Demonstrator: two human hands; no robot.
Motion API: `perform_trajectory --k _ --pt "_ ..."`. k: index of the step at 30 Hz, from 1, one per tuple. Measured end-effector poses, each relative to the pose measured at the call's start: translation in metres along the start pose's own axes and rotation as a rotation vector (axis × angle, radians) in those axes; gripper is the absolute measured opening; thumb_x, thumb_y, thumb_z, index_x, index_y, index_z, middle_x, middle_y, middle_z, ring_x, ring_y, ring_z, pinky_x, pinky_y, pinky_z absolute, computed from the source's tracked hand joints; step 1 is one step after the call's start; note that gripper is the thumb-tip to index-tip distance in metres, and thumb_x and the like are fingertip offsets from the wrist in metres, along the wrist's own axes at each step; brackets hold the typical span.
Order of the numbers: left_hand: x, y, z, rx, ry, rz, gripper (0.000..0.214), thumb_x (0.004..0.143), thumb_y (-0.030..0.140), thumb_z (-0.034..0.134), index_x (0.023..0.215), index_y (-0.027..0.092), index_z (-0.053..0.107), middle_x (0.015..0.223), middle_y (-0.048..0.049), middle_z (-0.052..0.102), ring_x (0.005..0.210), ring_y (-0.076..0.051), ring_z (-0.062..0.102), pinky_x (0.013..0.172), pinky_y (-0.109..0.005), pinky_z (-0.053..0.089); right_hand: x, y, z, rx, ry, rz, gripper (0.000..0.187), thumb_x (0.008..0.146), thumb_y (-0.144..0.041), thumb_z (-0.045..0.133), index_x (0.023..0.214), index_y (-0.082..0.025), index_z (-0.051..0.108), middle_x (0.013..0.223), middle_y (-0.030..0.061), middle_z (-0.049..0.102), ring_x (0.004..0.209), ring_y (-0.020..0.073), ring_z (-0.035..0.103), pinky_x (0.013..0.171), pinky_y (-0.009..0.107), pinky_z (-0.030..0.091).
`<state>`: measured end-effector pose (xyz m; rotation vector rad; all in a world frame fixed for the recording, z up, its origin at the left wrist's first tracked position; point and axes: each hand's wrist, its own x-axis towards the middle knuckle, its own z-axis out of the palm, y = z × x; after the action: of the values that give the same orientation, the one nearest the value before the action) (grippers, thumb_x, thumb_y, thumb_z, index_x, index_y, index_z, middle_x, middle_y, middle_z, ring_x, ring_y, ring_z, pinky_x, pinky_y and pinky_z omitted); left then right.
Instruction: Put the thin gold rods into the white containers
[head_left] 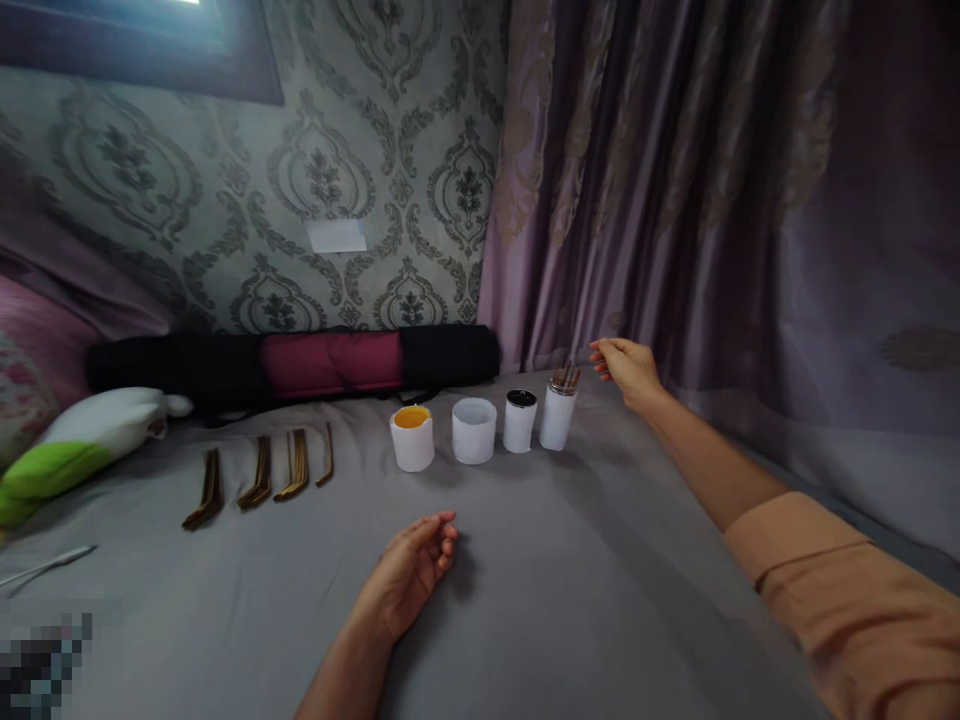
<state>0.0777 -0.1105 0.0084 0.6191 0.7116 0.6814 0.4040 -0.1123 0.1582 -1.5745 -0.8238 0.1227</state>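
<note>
On the grey sheet [570, 570] stand several white-wrapped containers in a row. The leftmost container [413, 447] shows orange-yellow inside; beside it is a wide white one [474, 434]. A narrower one with a dark top [519, 424] comes after that. At the right end, a slim white container [556, 418] holds several thin brown sticks [567, 376]. My right hand [628, 371] hovers just right of those sticks, fingertips pinched together; whatever they hold, if anything, cannot be made out. In front of the row, my left hand [420, 560] rests loosely curled with nothing in it, fingers slightly apart.
Several bundles of bent brown sticks [255, 473] lie to the left, with a single bent stick [328, 456] beside them. A long black and maroon roll [330, 362] lies along the wall. Also here are a white-green plush [97, 440], a white cable [56, 563] and purple curtains [675, 200].
</note>
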Motion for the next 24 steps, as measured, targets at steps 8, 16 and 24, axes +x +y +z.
perform_trajectory --k 8,16,24 --pt "0.001 0.0 0.0 -0.005 0.009 -0.008 0.014 0.076 0.013 0.051 0.089 0.008 0.055 0.068 -0.0045 0.056 0.054 -0.007 0.052 0.048 -0.017 0.043 -0.019 -0.002 0.0 0.104 0.007 0.053 0.017 0.075 -0.026 0.048 0.075 -0.014 0.059 0.065 0.0017 0.057 0.045 0.0051 0.047 0.039 0.016 0.035" --pt "0.001 -0.001 -0.002 -0.011 -0.001 0.001 0.014 0.077 0.014 0.051 0.089 0.008 0.055 0.069 -0.0052 0.056 0.055 -0.007 0.052 0.048 -0.017 0.042 -0.051 0.014 0.007 0.188 -0.089 0.097 0.021 0.074 -0.035 0.049 0.073 -0.015 0.057 0.062 0.0005 0.055 0.046 0.006 0.048 0.039 0.017 0.035" --pt "0.002 -0.001 -0.002 -0.013 0.005 -0.002 0.013 0.077 0.013 0.051 0.087 0.008 0.056 0.069 -0.0046 0.056 0.053 -0.007 0.052 0.048 -0.017 0.043 -0.094 0.02 0.024 0.255 -0.209 0.163 0.026 0.071 -0.042 0.05 0.071 -0.015 0.054 0.059 -0.0016 0.051 0.046 0.006 0.046 0.038 0.017 0.033"
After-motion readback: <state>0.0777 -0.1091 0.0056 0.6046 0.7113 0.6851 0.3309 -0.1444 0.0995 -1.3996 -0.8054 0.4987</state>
